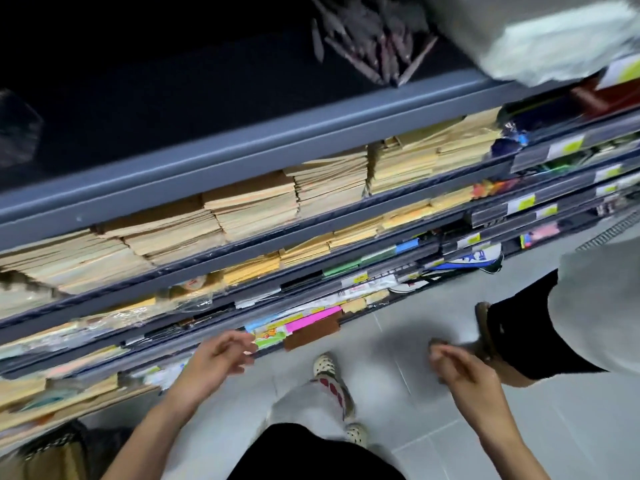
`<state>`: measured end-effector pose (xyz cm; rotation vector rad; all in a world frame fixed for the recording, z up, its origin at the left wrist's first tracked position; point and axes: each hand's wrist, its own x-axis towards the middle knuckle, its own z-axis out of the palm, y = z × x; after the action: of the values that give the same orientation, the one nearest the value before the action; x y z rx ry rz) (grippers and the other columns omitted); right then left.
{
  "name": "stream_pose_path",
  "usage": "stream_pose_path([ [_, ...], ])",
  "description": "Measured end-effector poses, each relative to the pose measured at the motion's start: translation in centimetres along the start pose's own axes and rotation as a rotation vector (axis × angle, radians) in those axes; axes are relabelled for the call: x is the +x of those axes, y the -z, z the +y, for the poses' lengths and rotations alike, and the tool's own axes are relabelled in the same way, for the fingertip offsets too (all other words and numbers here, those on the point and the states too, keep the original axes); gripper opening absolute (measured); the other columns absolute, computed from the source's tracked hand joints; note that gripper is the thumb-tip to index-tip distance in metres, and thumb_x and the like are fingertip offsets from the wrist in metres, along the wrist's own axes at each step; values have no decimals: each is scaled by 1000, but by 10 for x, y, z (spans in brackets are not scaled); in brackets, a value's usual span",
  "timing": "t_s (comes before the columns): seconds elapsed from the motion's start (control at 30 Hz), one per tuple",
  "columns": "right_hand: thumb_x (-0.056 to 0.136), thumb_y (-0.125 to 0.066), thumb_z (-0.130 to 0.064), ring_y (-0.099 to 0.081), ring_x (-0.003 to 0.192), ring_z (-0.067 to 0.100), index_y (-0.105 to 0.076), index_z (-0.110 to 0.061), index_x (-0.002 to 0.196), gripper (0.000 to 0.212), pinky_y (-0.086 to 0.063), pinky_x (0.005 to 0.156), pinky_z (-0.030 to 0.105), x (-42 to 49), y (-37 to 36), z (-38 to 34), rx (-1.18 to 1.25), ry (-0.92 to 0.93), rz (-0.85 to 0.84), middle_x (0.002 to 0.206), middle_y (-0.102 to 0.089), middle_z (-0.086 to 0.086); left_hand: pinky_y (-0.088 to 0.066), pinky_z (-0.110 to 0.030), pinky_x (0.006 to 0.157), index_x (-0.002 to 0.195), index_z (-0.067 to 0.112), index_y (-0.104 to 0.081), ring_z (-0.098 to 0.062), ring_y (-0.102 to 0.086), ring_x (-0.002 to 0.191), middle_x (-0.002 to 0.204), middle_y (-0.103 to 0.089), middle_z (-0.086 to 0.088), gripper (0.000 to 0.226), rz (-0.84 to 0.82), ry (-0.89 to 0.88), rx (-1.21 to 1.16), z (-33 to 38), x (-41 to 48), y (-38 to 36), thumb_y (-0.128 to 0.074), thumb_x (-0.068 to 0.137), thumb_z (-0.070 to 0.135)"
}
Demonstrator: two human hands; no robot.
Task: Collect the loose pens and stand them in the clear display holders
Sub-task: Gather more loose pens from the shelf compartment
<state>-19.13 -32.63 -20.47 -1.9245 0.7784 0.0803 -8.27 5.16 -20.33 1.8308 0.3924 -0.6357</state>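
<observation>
Clearly, the left hand [221,355] hangs well below the pens [374,39], slack and empty. The right hand [460,368] is curled, too blurred to tell. Reach up and gather them aligned, tips together.

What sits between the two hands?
Head view: between left hand and right hand, a spotted white shoe on grey floor tiles.

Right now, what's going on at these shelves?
A person stands at stocked stationery shelves, looking down. The left hand hovers close to them, fingers loosely curled, empty; the right hand is over the floor, too blurred to judge. Loose pens lie heaped on the dark top shelf, untouched. No clear holders show.
</observation>
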Motion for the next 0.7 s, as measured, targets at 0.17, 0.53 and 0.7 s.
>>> stream_pose_path([
  [0.17, 90, -63, -35, -65, 83, -4, -69, -39, 99, 11, -46, 68, 4, 68, 33, -126, 43, 406, 58, 91, -70, -23, -58, -30, 85, 105, 28, -71, -16, -72, 96, 106, -75, 2, 17, -59, -471, 114, 149, -19, -10, -57, 96, 29],
  [0.53, 94, -59, -38, -42, 124, 23, -57, -13, 127, 42, -32, 108, 34, 162, 48, -309, -392, 1134, 168, 126, -53, 8, -43, -12, 92, 111, 6, -65, 4, -63, 93, 106, -70, 0, 19, 245, -964, 238, 381, 72, -46, -52, 98, 1],
  [0.7, 91, -56, -50, -41, 119, 30, -59, -20, 124, 45, -29, 104, 40, 193, 41, -331, -574, 1006, 49, 120, -52, 9, -36, -12, 95, 134, 8, -58, -15, -58, 118, 133, -61, -12, 37, 366, -730, 426, 424, 141, -44, -50, 103, 27],
])
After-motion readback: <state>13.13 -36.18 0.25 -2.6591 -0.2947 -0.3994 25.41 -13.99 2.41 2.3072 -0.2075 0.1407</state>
